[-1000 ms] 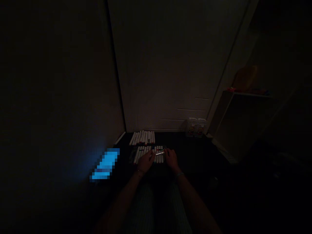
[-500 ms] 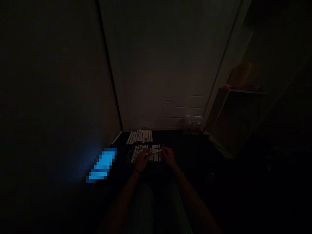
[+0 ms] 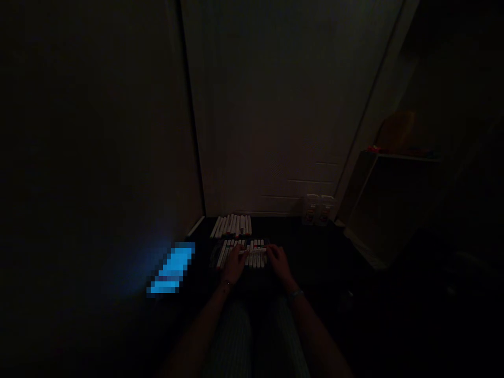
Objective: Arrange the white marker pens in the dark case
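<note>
The room is very dark. Two rows of white markers lie on the dark floor in front of me: a near row (image 3: pixel 244 251) in a dark tray and a far row (image 3: pixel 232 224) by the door. My left hand (image 3: pixel 235 263) and my right hand (image 3: pixel 279 260) rest over the near row with fingers curled. A single white marker (image 3: pixel 252 253) lies crosswise between them, and each hand seems to pinch one end. My forearms reach in from the bottom, over my legs.
A glowing blue screen (image 3: pixel 172 268) lies on the floor to the left. Two small clear containers (image 3: pixel 318 209) stand by the closed door (image 3: pixel 275 115). A white shelf unit (image 3: pixel 389 194) stands at the right, a wall (image 3: pixel 98 157) at the left.
My hands stay over the near row of markers. The crosswise marker has sunk closer to the row. The view has shifted slightly.
</note>
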The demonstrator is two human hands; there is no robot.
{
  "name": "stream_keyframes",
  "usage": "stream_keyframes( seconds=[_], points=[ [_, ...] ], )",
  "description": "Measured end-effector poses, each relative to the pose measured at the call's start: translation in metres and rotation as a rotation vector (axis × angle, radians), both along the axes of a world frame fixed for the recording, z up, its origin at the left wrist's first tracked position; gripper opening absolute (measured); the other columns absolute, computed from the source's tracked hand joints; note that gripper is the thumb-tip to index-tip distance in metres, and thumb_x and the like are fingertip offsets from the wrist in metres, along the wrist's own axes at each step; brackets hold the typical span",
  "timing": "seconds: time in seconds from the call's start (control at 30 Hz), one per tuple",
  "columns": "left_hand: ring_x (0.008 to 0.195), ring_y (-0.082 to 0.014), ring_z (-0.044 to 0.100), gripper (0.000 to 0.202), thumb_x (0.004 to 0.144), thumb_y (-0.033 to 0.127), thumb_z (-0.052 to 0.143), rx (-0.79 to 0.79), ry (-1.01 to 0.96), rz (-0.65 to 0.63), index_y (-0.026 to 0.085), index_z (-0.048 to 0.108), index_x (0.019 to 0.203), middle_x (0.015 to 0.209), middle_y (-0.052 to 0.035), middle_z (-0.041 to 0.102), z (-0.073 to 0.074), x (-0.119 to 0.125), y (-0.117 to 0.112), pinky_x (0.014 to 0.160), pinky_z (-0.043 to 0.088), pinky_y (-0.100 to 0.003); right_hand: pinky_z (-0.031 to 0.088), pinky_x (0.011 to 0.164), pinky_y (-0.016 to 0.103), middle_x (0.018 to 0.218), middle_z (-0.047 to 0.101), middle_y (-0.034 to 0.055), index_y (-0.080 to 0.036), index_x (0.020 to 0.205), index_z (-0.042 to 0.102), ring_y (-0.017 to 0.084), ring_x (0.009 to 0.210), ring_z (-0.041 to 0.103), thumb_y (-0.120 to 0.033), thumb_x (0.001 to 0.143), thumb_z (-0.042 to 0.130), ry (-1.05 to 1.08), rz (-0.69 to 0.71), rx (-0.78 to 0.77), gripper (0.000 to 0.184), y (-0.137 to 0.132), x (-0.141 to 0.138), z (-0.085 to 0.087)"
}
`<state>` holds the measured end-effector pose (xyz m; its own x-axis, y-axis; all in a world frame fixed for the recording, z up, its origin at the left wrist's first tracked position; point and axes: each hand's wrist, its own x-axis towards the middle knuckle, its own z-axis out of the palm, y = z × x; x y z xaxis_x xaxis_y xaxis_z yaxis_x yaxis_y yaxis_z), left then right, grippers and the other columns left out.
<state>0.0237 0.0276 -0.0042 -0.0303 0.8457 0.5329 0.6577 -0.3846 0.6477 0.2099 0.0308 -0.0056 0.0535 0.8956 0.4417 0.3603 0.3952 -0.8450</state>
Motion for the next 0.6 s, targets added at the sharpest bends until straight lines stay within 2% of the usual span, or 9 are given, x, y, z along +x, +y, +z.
stream_keyframes(
  seconds=[0.13,0.33,0.6],
  points=[
    [0.086,-0.0180,0.055,0.023,0.086,0.031,0.031,0.047,0.103,-0.026,0.019,0.048,0.095,0.091,-0.0055,0.058,-0.005,0.000,0.003,0.079,0.044,-0.034,0.039,0.080,0.028,0.090,0.059,0.0014,-0.025,0.093,0.062,0.016,0.088,0.051,-0.042,0.081,0.044,0.027,0.009,0.001,0.027,0.000,0.002,0.000],
    [0.096,-0.0189,0.054,0.028,0.088,0.028,0.027,0.082,0.182,0.023,0.018,0.050,0.100,0.101,-0.0084,0.058,-0.015,0.001,0.008,0.087,0.042,-0.036,0.040,0.078,0.027,0.090,0.060,0.0011,-0.024,0.092,0.062,0.016,0.087,0.053,-0.044,0.080,0.046,0.070,0.043,-0.022,0.028,0.001,0.002,-0.002],
    [0.091,-0.0187,0.055,0.029,0.088,0.029,0.027,0.090,0.203,0.027,0.018,0.052,0.098,0.097,-0.0084,0.059,-0.012,0.001,0.006,0.083,0.043,-0.035,0.041,0.076,0.027,0.086,0.061,0.0019,-0.021,0.086,0.062,0.016,0.084,0.054,-0.044,0.079,0.046,0.048,0.054,-0.037,0.028,0.006,0.002,-0.007]
  ],
)
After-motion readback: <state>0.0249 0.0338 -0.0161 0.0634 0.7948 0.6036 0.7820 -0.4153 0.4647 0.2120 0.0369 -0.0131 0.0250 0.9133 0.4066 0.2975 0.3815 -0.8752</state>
